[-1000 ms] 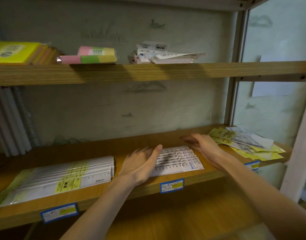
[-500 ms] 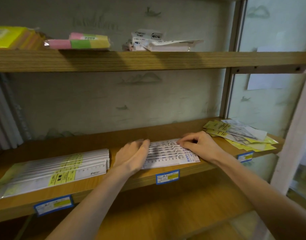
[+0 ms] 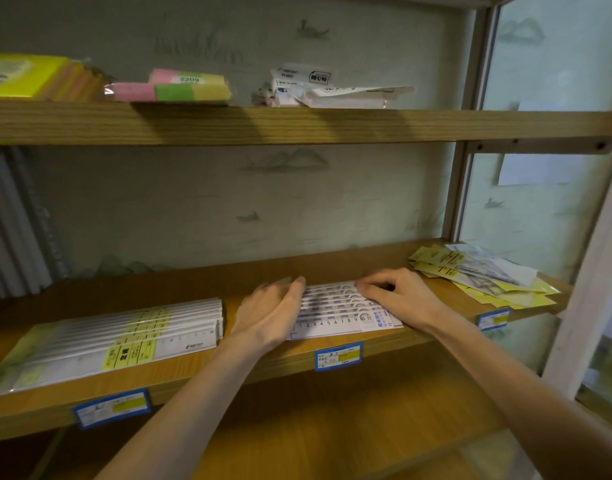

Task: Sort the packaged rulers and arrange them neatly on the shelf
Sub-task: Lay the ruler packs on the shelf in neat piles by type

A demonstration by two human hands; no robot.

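Both my hands are on the middle shelf [image 3: 90,403], working the short rulers [image 3: 335,311], a fanned stack of white packets with printed numbers, lying flat near the shelf's front edge, about centre.

My left hand [image 3: 268,311] lies on the stack's left end, fingers straight and together, pointing to the far side; nothing gripped, just pressing flat. The fingertips are blurred.

My right hand [image 3: 399,297] sits on the stack's right end, fingers curled down with the tips on the far right corner of the packets. Whether that grip pinches a packet or only presses on top, I cannot tell.

To the left, apart from my left hand, a second stack of long rulers [image 3: 117,341] in clear sleeves with yellow labels lies slanted, its near left end reaching the shelf's front edge.

On the far right end of the same shelf, a loose heap of yellow and white packets [image 3: 484,275], overlapping at odd angles, just beside my right hand.

Blue price tags [image 3: 338,356] are stuck on the shelf's front edge: one below the short rulers, one below the long ones, one at the right end.

Upper shelf [image 3: 332,124]: a yellow pack at left, pink-green-yellow sticky notes [image 3: 173,88] in the middle, white packets [image 3: 318,90] to the right of them.
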